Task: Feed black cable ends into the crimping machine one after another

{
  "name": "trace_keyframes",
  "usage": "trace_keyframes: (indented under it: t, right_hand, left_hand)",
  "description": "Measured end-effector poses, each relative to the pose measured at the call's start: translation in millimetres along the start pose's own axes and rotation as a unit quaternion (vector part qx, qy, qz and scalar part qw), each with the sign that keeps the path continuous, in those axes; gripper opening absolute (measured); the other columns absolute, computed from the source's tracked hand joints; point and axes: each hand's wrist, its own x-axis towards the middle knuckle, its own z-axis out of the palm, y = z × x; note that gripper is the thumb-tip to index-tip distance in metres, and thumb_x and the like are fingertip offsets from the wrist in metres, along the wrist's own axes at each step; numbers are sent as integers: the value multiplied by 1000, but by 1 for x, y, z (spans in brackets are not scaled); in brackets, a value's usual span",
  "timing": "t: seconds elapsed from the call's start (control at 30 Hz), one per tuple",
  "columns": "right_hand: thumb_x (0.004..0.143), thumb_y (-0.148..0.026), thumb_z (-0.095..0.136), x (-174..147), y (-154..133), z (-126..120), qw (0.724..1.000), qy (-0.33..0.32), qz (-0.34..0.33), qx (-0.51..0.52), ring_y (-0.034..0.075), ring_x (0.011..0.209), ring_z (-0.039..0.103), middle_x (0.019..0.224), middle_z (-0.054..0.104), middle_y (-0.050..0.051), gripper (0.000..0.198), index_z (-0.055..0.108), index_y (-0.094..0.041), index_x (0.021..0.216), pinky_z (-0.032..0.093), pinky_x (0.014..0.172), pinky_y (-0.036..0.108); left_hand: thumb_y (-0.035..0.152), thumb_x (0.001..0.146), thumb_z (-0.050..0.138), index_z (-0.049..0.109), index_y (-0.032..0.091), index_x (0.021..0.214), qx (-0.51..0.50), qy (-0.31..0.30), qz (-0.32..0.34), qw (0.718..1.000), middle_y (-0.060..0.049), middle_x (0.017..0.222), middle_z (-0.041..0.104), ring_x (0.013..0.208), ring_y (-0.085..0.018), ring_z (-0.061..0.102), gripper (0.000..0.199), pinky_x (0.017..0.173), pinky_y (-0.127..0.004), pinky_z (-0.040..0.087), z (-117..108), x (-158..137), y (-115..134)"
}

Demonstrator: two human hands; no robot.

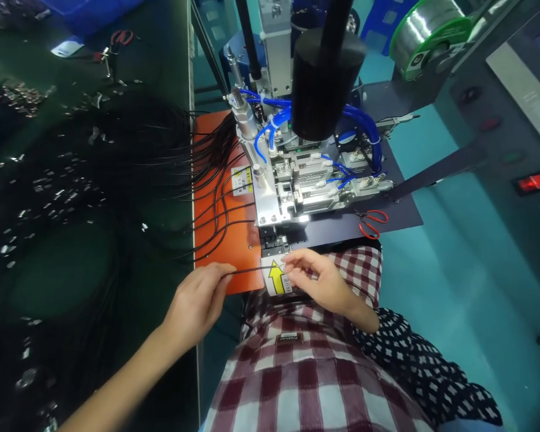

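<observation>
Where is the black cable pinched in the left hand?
In the head view, just below centre, the black cable runs from the left hand to the right hand, over the orange plate and yellow arrow.

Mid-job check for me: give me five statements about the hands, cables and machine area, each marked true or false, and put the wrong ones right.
1. The left hand pinches a thin black cable that runs toward the right hand. True.
2. The right hand wears a glove. False: the right hand is bare.
3. A yellow arrow shows on the label between the hands. True.
4. The red-handled tool beside the machine is in the left hand's grip. False: the red-handled tool lies on the dark plate, apart from both hands.
5. Several black cables lie across the orange board. True.
</observation>
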Motion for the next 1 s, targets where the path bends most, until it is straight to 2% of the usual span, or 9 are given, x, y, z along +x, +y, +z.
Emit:
trace_keyframes:
  t: [0.1,0.2,0.3,0.4,0.53,0.6,0.7,0.9,1.0]
  right_hand:
    - [83,-25,65,1,3,5,1000,25,0,15,12,65,58,81,66,1,14,67,-20,96,48,60,26]
    - [84,-27,65,3,8,7,999,43,9,21,11,61,58,78,66,1,11,67,-20,92,47,57,26]
    - [84,-27,65,4,9,8,999,47,0,12,11,62,58,79,66,1,11,68,-20,92,47,56,25]
    - [85,-29,64,3,7,6,999,45,-15,6,11,61,58,79,66,1,13,66,-20,95,46,54,25]
    - [82,-29,67,1,1,3,991,88,-45,-87,14,66,60,82,67,2,18,65,-21,98,47,58,27]
    - [81,-29,68,1,-1,2,978,108,-70,-161,16,69,61,82,68,3,17,65,-21,95,48,63,29]
    - [87,-30,63,4,-5,3,959,105,-110,-241,17,71,61,78,68,3,10,64,-21,82,46,67,31]
    - [93,-31,56,10,-2,9,942,121,-129,-285,16,65,58,70,66,2,24,58,-21,71,41,66,31]
    - [93,-33,54,10,1,8,946,112,-120,-281,15,62,56,65,63,1,30,56,-20,66,41,63,30]
  left_hand:
    - [16,93,48,55,18,106,15,-11,1,1000,-5,92,66,81,-18,63,15,74,-30,48,11,5,5]
    - [21,94,48,56,19,107,11,-39,4,999,-5,94,67,83,-18,61,15,77,-33,45,13,21,19]
    - [25,96,46,56,20,110,-41,-93,15,995,-5,96,66,87,-19,60,18,79,-34,44,12,44,38]
    - [27,97,44,59,19,101,-108,-127,4,986,-3,86,62,79,-17,57,18,71,-31,44,13,61,49]
    - [24,96,44,60,20,92,-190,-100,-54,975,-1,83,57,74,-13,55,17,66,-25,44,22,64,49]
    - [24,96,46,60,20,93,-187,-86,-56,977,-1,84,57,75,-13,55,15,67,-25,44,26,61,48]
    - [23,96,46,58,19,94,-172,-64,-40,982,-1,85,57,78,-13,55,13,70,-25,45,31,57,47]
    - [19,95,47,59,18,100,-169,-20,-31,985,-3,90,60,83,-14,58,13,74,-25,48,38,54,45]
    - [17,94,48,61,18,98,-176,5,-35,984,-3,90,64,84,-14,60,14,75,-25,48,40,54,44]
